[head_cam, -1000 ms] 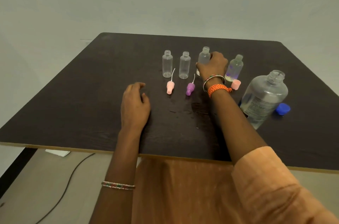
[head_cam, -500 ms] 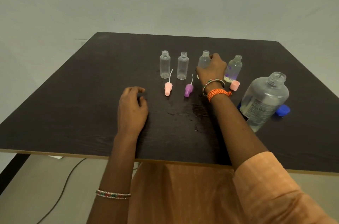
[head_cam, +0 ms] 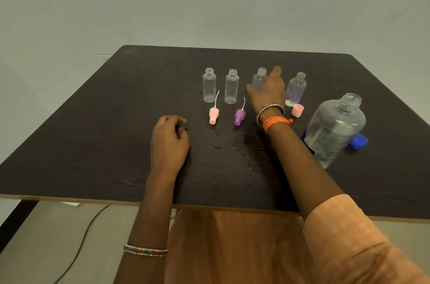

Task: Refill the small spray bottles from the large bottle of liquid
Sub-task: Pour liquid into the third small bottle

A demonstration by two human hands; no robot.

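Head view shows the right hand (head_cam: 267,93) loosely cupping the third small clear plastic bottle (head_cam: 259,80), apparently steadying it for refilling, while the left hand (head_cam: 168,142) rests idle and empty.

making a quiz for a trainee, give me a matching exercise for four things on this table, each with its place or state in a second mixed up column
Things:
1. pink spray head
2. blue cap
3. large bottle
4. third small bottle

Places or states:
A. uncapped, standing at the right of the table
B. partly hidden behind the right hand
C. lying in front of the leftmost small bottle
D. lying just right of the large bottle

Pairs: 1-C, 2-D, 3-A, 4-B
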